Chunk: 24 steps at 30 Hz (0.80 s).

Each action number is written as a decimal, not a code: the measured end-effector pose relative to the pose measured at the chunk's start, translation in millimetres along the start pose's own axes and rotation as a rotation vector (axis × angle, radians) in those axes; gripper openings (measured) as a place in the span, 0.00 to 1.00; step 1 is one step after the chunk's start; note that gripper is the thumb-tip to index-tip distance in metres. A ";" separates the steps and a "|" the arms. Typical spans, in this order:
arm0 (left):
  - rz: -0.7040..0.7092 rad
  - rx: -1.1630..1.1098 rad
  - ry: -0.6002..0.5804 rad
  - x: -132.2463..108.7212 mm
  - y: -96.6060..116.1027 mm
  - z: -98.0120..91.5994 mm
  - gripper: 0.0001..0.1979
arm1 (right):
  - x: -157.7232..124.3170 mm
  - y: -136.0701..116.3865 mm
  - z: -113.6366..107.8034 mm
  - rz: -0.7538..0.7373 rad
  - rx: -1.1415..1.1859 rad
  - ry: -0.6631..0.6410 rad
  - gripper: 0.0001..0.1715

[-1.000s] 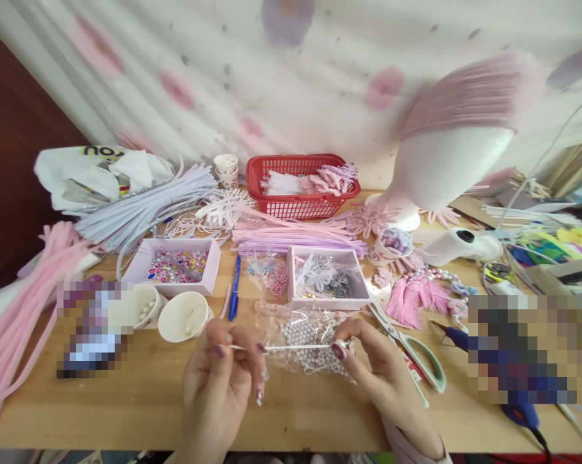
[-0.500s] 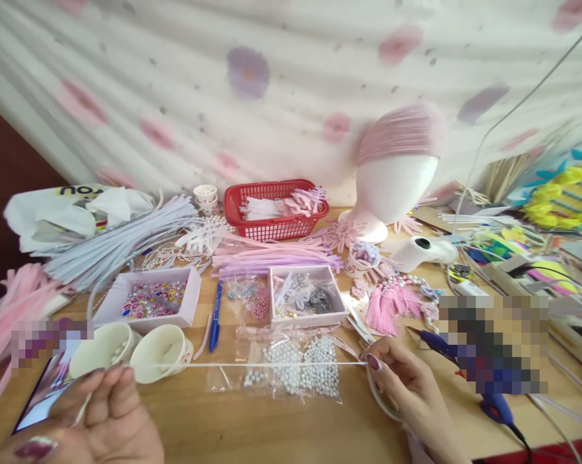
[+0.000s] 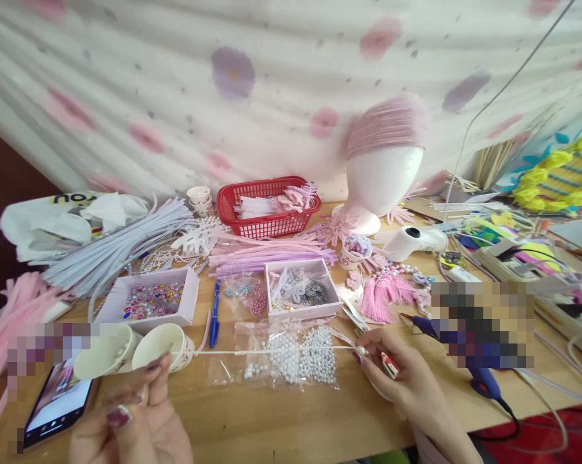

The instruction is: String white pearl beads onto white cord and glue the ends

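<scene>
A thin white cord (image 3: 232, 352) runs nearly level and taut between my two hands. My left hand (image 3: 138, 415), low at the left, pinches one end between thumb and fingers; its fingertips overlap the nearby paper cup (image 3: 161, 348). At the other end, my right hand (image 3: 399, 370) is closed on the cord, with a small pearl bead (image 3: 361, 350) at its fingertips. A small red-and-white object (image 3: 390, 365) shows between the right thumb and fingers; I cannot tell whether it is held. Behind the cord lies a clear bag of pearl beads (image 3: 291, 357). Scissors (image 3: 353, 316) lie just beyond my right hand.
A blue glue gun (image 3: 479, 367), partly blurred out, lies at the right. White boxes (image 3: 194, 296) of beads, a blue pen (image 3: 215, 316) and a red basket (image 3: 266, 227) stand behind. A phone (image 3: 58, 399) is at the left; a foam head (image 3: 382, 174) stands at the back.
My left hand has moved right and turned, its fingers now pinched upward. The cord span between my hands is shorter. A bead now shows at my right fingertips. The view has shifted slightly.
</scene>
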State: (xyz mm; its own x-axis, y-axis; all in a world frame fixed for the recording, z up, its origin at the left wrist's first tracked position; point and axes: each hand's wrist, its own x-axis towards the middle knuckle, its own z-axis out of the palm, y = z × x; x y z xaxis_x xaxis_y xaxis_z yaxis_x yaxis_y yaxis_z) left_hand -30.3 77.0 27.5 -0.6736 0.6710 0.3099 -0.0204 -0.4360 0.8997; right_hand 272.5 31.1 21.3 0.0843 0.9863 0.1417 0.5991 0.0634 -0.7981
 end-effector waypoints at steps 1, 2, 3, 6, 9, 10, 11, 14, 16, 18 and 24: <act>0.007 -0.034 -0.027 -2.5 0.7 2.4 0.20 | -0.4 -0.4 -0.4 0.003 -0.014 -0.015 0.12; -0.006 -0.056 -0.080 -5.3 1.3 4.2 0.18 | -0.8 -0.7 -0.6 0.011 -0.025 -0.033 0.13; -0.031 -0.056 -0.156 -8.3 1.8 5.6 0.15 | -1.0 -0.9 -0.7 0.022 -0.036 -0.055 0.14; -0.087 0.053 -0.472 -18.1 2.7 7.8 0.10 | -1.0 -1.0 0.1 0.058 -0.062 -0.125 0.17; -0.068 0.128 -0.749 -27.3 4.0 11.1 0.06 | -0.3 -0.3 2.4 0.092 -0.089 -0.136 0.21; -0.069 0.132 -0.804 -30.0 4.7 12.8 0.06 | -0.1 0.2 3.4 0.104 -0.100 -0.126 0.22; -0.074 0.133 -0.832 -32.6 5.5 14.6 0.06 | 0.0 0.9 4.6 0.113 -0.112 -0.117 0.23; -0.101 0.148 -0.824 -38.1 5.9 19.5 0.08 | 0.8 3.5 8.8 0.115 -0.157 -0.123 0.25; -0.107 0.141 -0.832 -39.0 3.6 20.6 0.07 | 2.0 5.1 11.5 0.099 -0.190 -0.144 0.27; -0.081 0.098 -0.938 -38.5 -0.2 20.1 0.07 | 3.9 5.1 13.6 0.084 -0.216 -0.160 0.29; -0.042 0.031 -1.106 -46.9 -3.9 22.2 0.08 | 2.7 -21.5 19.8 -0.001 0.041 -0.131 0.25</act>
State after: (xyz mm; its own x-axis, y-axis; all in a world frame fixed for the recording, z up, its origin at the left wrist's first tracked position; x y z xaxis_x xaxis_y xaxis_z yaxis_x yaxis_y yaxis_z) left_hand 17.7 60.6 16.2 0.3594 0.8573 0.3687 0.0014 -0.3956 0.9184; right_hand 244.1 35.4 27.2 -0.0225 0.9975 0.0666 0.5662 0.0676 -0.8215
